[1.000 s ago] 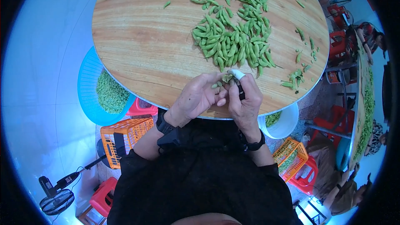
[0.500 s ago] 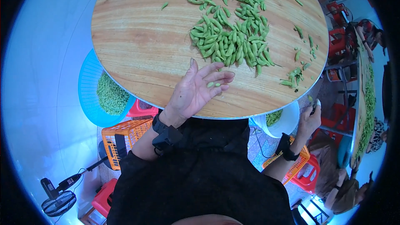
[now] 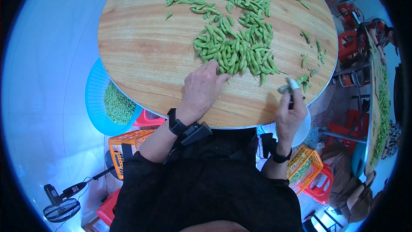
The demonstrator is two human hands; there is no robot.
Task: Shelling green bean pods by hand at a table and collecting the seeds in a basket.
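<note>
A heap of green soybean pods (image 3: 240, 51) lies on the round wooden table. My left hand (image 3: 201, 88) is palm down at the heap's near edge, its fingers curled under and its thumb beside the closest pods. What lies under those fingers is hidden. To the right, my right hand (image 3: 292, 116) is over the table's near edge, closed around a small dark tool (image 3: 291, 101) whose exact kind I cannot make out. A white cover (image 3: 293, 83) sits on one of its digits.
Shelled beans (image 3: 118, 105) fill part of a blue basket (image 3: 92, 99) below left. Under my right hand is a white bucket (image 3: 304, 131). Pod scraps (image 3: 304, 79) lie at the table's right. Orange crates (image 3: 315, 163), red stools and a standing fan (image 3: 62, 209) surround me; people sit at another table (image 3: 372, 103).
My left hand has turned from palm up, with loose beans on it, to palm down at the pods. My right hand has come up and left from beside the bucket to over the table edge.
</note>
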